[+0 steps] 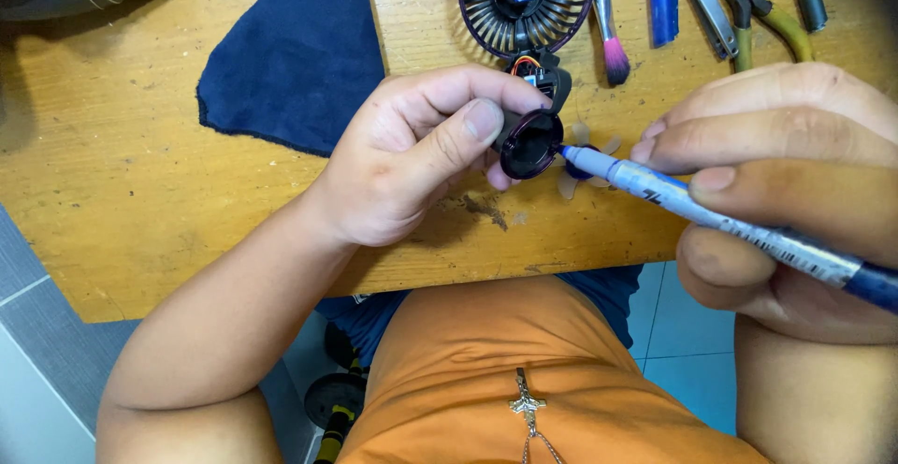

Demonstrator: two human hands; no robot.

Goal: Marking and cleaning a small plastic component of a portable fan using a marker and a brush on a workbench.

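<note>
My left hand [412,151] pinches a small round dark cap-like fan part [530,143] between thumb and fingers, just above the wooden table [122,183]. My right hand [786,193] grips a blue and white marker pen [711,216], its tip touching the edge of the round part. Wires run from the part up to a dark fan grille [524,1] lying at the table's far edge. A small clear propeller blade [585,160] lies on the table right behind the pen tip.
A dark blue cloth [299,52] lies at the back left. A pink-tipped brush [613,43], a blue lighter [663,6], metal tweezers [706,10] and yellow-handled pliers [767,10] sit along the back right. Dumbbells [332,398] rest on the tiled floor below.
</note>
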